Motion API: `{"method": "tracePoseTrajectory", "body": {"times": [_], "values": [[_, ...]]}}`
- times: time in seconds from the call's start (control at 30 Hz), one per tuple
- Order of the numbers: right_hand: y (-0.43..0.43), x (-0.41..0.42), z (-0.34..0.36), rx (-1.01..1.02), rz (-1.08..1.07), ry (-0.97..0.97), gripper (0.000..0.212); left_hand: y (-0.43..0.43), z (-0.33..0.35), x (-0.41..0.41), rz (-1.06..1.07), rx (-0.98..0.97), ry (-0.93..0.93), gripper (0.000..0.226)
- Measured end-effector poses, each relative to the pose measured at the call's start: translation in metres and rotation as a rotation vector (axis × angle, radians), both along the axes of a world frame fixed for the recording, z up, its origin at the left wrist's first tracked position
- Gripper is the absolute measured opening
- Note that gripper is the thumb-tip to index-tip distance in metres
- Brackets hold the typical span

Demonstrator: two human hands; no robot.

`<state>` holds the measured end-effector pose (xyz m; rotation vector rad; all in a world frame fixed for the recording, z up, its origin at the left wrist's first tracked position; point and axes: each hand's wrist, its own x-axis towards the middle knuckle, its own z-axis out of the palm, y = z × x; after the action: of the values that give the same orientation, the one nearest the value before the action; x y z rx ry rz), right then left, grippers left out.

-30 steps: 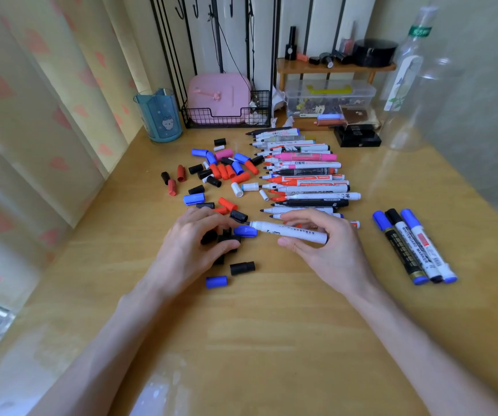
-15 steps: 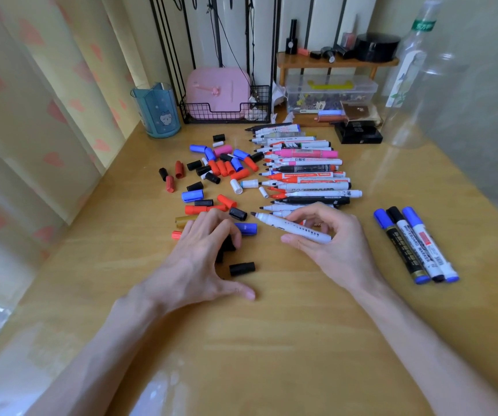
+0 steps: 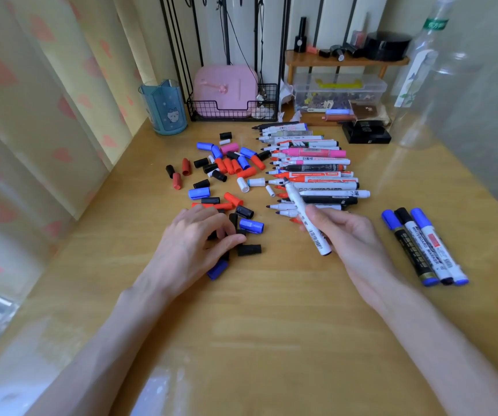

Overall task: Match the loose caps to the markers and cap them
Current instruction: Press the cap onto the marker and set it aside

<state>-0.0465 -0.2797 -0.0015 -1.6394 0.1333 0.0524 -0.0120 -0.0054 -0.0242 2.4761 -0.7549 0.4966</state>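
Right hand point(image 3: 346, 232) has its fingers clamped round the white marker point(image 3: 304, 217), bare dark tip tilted up and away over the row of uncapped markers point(image 3: 316, 172). Left hand point(image 3: 193, 241) sits on the near end of the loose caps point(image 3: 232, 166) on the desk point(image 3: 271, 325), fingers curled down among black ones, though I can't tell if they've pinched one. Three capped markers point(image 3: 421, 244) lie well off right.
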Motion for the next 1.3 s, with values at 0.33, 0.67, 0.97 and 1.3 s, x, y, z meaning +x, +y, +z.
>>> {"method": "tracePoseTrajectory", "body": {"times": [0.33, 0.67, 0.97, 1.3], "values": [[0.0, 0.0, -0.002, 0.106, -0.052, 0.048, 0.033, 0.012, 0.013, -0.003, -0.113, 0.043, 0.257, 0.058], [0.0, 0.001, 0.0, 0.009, -0.083, 0.006, 0.023, 0.035, 0.017, -0.001, -0.007, 0.103, 0.33, 0.05], [0.004, 0.003, -0.005, -0.143, -0.112, -0.115, 0.019, 0.04, 0.024, 0.0, -0.041, 0.02, 0.296, 0.052], [0.0, 0.009, -0.019, -0.287, -0.127, -0.225, 0.009, 0.075, 0.027, 0.007, 0.061, 0.029, 0.47, 0.06]]}}
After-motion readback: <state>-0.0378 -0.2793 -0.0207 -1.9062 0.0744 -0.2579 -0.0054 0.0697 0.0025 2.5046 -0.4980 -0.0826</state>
